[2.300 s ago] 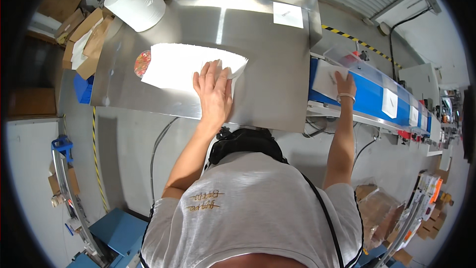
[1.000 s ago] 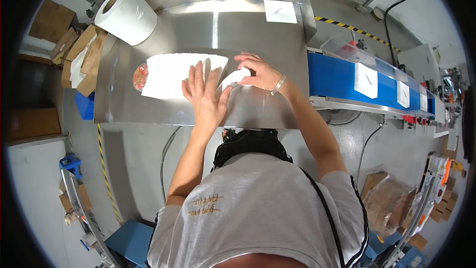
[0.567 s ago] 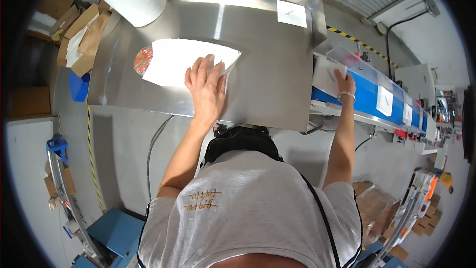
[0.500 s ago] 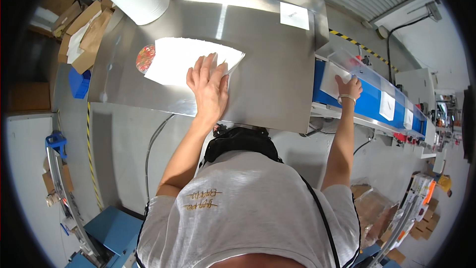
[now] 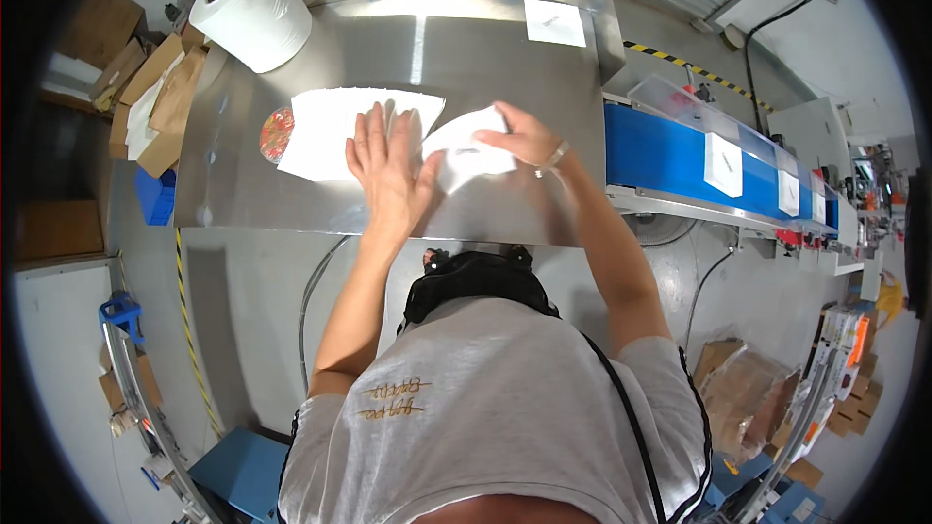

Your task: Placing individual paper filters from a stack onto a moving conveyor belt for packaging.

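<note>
My left hand [image 5: 385, 175] lies flat, fingers stretched, on a fanned row of overlapping white flat packets [image 5: 320, 136] on the steel table. Under the left end of that row, part of a round red patterned disc [image 5: 277, 134] shows. My right hand [image 5: 529, 139] pinches one white flat packet [image 5: 476, 150] by its right side, between thumb and fingers. This packet is bent, bears a small dark mark, and sits close beside my left thumb at the right end of the row. Whether the packets are paper or thin film, I cannot tell.
A big white roll [image 5: 250, 15] stands at the table's far left. Another white packet [image 5: 555, 23] lies at the far right of the steel table [image 5: 505, 68]. Along the right runs a blue conveyor belt [image 5: 655, 150] carrying several white packets [image 5: 723, 165], with a clear guard [image 5: 670, 102] behind.
My right hand has come left from the belt to the row with a white packet. The packets on the belt have shifted toward the table. My left hand stays on the row.
</note>
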Tool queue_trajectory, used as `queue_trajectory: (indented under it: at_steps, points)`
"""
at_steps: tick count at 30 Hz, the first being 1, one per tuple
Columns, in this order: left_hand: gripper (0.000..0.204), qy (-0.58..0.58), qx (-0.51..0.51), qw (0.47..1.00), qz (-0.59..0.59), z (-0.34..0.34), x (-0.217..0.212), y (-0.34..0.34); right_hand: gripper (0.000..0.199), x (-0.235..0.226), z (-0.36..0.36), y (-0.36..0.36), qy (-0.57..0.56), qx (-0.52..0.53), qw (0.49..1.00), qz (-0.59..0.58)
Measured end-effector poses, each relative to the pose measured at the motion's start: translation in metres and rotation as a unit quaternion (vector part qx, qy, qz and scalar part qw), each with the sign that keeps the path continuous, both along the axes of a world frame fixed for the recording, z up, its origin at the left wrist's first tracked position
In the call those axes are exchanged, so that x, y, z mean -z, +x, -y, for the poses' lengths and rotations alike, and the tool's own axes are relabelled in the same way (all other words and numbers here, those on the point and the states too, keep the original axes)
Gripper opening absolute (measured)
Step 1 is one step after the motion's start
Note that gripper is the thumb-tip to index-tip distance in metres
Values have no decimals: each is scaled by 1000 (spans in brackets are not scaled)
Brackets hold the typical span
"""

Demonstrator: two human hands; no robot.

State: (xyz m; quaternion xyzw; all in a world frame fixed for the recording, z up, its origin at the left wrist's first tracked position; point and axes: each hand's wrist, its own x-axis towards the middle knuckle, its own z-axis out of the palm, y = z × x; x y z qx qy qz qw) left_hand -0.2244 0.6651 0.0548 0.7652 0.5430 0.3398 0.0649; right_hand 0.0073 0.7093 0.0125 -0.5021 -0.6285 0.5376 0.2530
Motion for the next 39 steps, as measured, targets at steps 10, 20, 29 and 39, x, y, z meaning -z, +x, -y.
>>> queue_trajectory:
  at_steps: [10, 20, 29, 39]
  points:
    - [33, 11, -1, 1000, 3, -5, 9, -9, 47, 58, 57, 228, -6, 465, 855, 229]
    - [32, 0, 15, 1000, 8, -9, 6, -5, 64, 15, 20, 59, 370, 90, 900, 213]
    - [49, -36, 0, 998, -43, -13, 0, -20, 42, 26, -3, -10, 18, 43, 991, -125]
    - [28, 31, 2, 999, -22, -13, 7, -28, 69, 35, 58, 220, -94, 337, 857, 377]
